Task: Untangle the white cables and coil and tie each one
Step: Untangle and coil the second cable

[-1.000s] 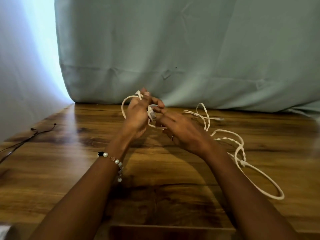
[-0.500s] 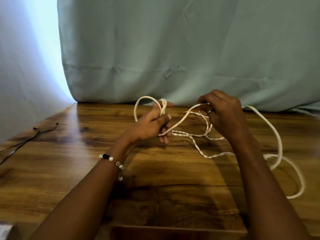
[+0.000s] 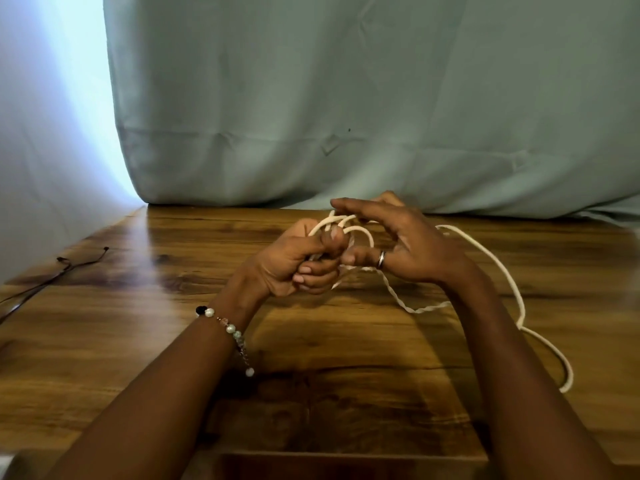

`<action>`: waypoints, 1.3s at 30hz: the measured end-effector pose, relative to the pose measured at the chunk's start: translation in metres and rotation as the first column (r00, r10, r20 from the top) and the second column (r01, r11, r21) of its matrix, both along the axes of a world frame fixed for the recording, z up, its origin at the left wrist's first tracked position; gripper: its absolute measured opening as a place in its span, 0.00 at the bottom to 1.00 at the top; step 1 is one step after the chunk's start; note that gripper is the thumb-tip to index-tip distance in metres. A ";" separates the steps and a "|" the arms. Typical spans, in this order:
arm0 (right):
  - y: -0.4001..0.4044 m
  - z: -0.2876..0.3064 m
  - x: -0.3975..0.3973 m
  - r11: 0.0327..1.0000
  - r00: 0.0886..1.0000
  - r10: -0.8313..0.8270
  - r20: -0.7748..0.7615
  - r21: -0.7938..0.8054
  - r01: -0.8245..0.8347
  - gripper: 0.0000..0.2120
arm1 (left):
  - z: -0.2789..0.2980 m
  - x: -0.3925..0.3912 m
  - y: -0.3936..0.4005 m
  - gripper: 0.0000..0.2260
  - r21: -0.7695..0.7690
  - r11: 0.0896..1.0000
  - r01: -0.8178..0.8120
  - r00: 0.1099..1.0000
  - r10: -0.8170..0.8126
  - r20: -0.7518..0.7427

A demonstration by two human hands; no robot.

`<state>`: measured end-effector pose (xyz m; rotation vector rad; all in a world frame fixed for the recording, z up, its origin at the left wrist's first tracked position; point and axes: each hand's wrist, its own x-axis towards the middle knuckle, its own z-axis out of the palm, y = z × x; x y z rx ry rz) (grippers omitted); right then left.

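The left hand (image 3: pixel 294 261) is closed around several turns of the thick white cable (image 3: pixel 498 268), with the thumb pressing the strands against the curled fingers. This grip appears to serve as the anchor for the coil: loops rise from the top of the fist at the far centre of the counter (image 3: pixel 145 341), so each new turn can be stacked on the last.

The right hand (image 3: pixel 401 244) sits just to the right, fingers spread and mostly straight, its index finger reaching over the top of the loops. It touches the loops; whether it pinches a strand cannot be determined. Its position suggests it is guiding the next turn onto the bundle.

From behind the right hand the free length of the thick cable runs right and toward the near side, ending in a slack loop on the counter near the right edge. This slack allows cable to feed without dragging.

A thinner twisted white cable (image 3: pixel 412 306) trails from between the hands onto the counter, passing under the right wrist. It looks partly entangled with the bundle; judged from this, separation is not yet complete.

A thin dark cord (image 3: pixel 59 273) lies at the far left, well apart.
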<state>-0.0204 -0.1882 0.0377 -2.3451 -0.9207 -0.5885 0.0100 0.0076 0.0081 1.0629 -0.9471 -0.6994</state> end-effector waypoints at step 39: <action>0.009 0.003 -0.004 0.605 0.689 -0.612 0.389 -0.331 0.724 0.32 | 0.023 0.019 0.038 0.19 -0.556 0.725 -0.406 0.857 0.091 -0.507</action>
